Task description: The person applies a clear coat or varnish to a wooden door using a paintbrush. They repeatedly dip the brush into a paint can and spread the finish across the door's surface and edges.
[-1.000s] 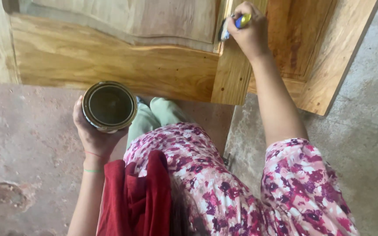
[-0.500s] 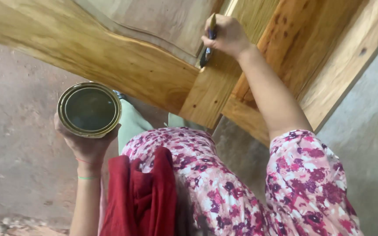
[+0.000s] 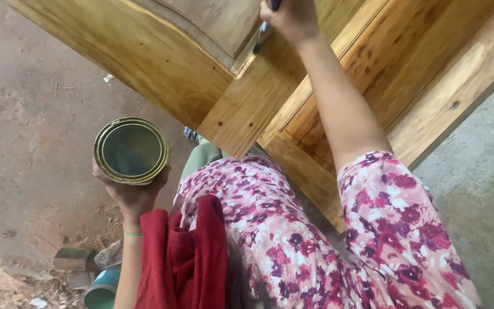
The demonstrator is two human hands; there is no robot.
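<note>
in the head view the left hand (image 3: 132, 191) cups an open round tin (image 3: 131, 150) from below, fingers curled up round its wall and closed firmly on it; the tin stands upright, its brass-coloured rim facing the camera and a dark liquid inside, out over the bare ground to the left of the person's knees. the right hand (image 3: 290, 17) is stretched up to the top edge of the picture, fingers wrapped tight about a dark brush (image 3: 264, 31) (only part of the handle and a bit of the head show, the rest is cut off or hidden by the hand), and the brush head lies against the door (image 3: 167, 68) just where the raised panel meets the frame. the door is of yellow-brown wood, glossy in places, and lies slantwise across the upper half of the view above the legs. the person wears a pink flowered garment (image 3: 293, 240) with a red cloth (image 3: 184, 257) over the lap. at the lower left, on the dirt, lie a few stones (image 3: 72, 260) and a teal pipe end (image 3: 103, 292), well apart from the tin.
</note>
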